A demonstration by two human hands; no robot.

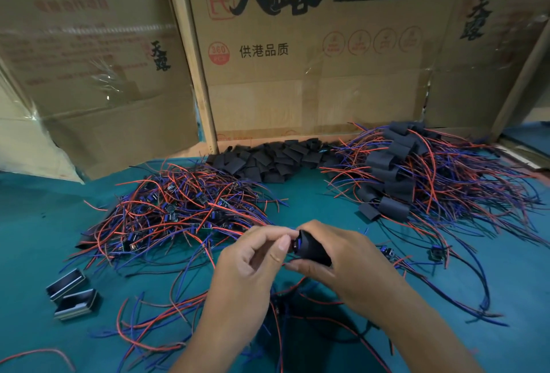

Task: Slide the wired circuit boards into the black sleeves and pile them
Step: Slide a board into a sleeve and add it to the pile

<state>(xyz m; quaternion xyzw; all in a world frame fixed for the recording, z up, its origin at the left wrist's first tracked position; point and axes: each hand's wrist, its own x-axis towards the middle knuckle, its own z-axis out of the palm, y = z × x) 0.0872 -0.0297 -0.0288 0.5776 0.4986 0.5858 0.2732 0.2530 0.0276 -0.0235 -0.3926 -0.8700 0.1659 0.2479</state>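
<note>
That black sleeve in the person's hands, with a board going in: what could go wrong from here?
1. The right hand grips the black sleeve while the left hand pushes the board in at its mouth; squeezing might flatten the opening and jam the board.
2. Loose red and blue wires trail under both hands and could snag or drag neighbouring pieces.
3. The unsleeved pile is tangled, so pulling out the next board may lift several.

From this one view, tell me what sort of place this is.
Probably a small hand-assembly workbench, not a kitchen or office. A heap of wired circuit boards, a heap of empty black sleeves and a pile of sleeved boards lie on a green table, walled by flattened cardboard boxes.
</note>
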